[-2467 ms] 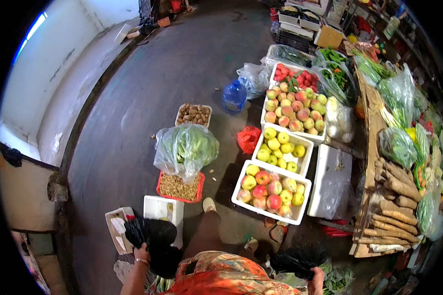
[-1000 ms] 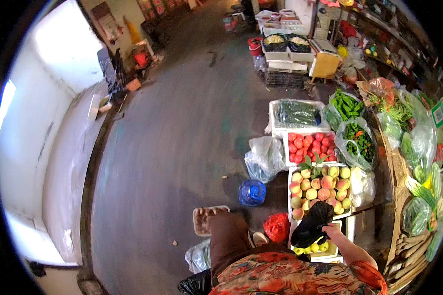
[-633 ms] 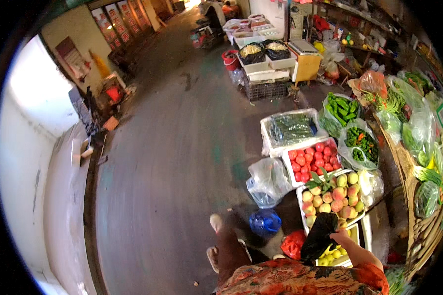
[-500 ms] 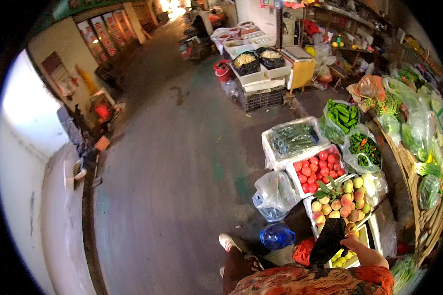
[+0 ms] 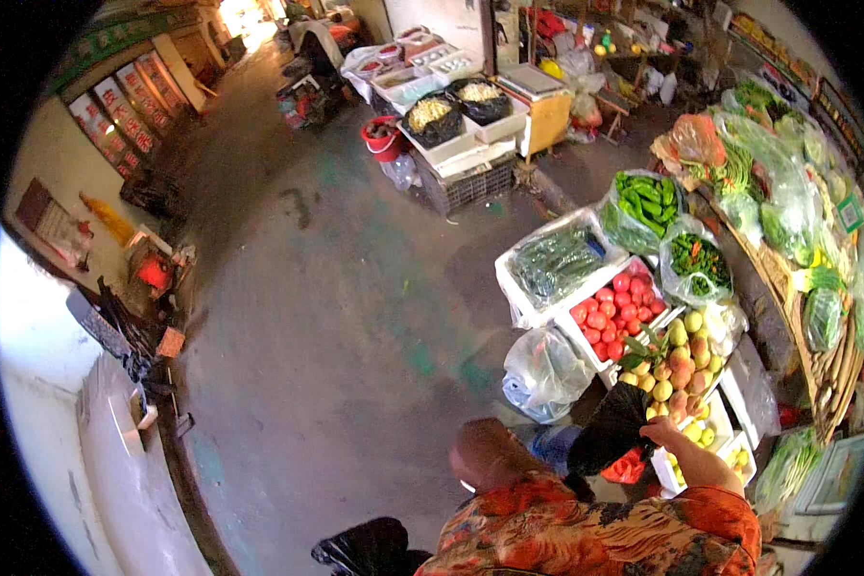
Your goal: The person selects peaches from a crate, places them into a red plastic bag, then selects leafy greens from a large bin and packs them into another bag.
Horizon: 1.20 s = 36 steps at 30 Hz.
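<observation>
Now, low at the left, a black bag [image 5: 370, 549] sits by the person's side; the left hand is out of sight. Further right, the right hand [image 5: 660, 434] has its fingers closed on another black bag [image 5: 610, 437], held over the crate of peaches [image 5: 680, 370]. Since half a second ago the tomatoes [image 5: 612, 315] and stalls ahead have drawn closer.

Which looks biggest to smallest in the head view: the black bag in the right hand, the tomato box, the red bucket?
1. Tomato box.
2. Black bag, which looks close to the box; it is nearer the camera, so this order is unsure.
3. Red bucket, farthest away.
</observation>
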Motion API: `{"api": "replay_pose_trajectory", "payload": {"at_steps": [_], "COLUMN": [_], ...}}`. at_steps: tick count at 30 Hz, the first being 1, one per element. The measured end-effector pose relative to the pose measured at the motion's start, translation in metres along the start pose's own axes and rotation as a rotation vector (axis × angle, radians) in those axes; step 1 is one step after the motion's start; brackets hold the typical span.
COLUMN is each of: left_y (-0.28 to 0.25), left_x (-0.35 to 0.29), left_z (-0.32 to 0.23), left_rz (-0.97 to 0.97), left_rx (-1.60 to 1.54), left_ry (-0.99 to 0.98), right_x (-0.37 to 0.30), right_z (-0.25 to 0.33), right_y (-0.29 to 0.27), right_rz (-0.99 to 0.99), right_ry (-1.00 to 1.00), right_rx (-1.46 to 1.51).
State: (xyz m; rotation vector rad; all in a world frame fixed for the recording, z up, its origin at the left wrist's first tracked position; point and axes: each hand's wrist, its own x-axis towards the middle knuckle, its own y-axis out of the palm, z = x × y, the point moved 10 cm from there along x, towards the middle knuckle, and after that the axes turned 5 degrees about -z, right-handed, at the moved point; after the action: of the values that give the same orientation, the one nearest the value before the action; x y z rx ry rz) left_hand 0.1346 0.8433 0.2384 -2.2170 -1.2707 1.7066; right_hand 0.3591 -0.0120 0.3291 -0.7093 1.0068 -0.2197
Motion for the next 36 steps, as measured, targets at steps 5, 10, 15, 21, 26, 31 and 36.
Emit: {"api": "replay_pose_trajectory", "payload": {"at_steps": [5, 10, 15, 21, 26, 31, 36], "left_y": [-0.041, -0.007, 0.067, 0.182, 0.288, 0.381, 0.482], "left_x": [0.022, 0.034, 0.022, 0.015, 0.048, 0.083, 0.113], "left_z": [-0.039, -0.138, -0.267, -0.397, -0.493, -0.585, -0.662], "left_rz": [-0.067, -0.140, -0.091, 0.027, 0.109, 0.102, 0.102], "left_rx": [0.024, 0.011, -0.094, 0.024, 0.175, 0.171, 0.203], "left_ry": [-0.025, 0.050, 0.016, 0.174, 0.267, 0.242, 0.135], "right_x": [0.010, 0.056, 0.071, 0.104, 0.152, 0.221, 0.302], "right_z": [0.031, 0.070, 0.147, 0.319, 0.461, 0.608, 0.749], "right_y": [0.037, 0.062, 0.056, 0.033, 0.041, 0.070, 0.135], "right_rz": [-0.047, -0.029, 0.023, -0.063, -0.041, -0.006, 0.051], "right_ry": [-0.002, 0.037, 0.102, -0.179, -0.382, -0.531, -0.655], "right_rx": [0.071, 0.101, 0.046, -0.044, -0.199, -0.250, -0.424]}}
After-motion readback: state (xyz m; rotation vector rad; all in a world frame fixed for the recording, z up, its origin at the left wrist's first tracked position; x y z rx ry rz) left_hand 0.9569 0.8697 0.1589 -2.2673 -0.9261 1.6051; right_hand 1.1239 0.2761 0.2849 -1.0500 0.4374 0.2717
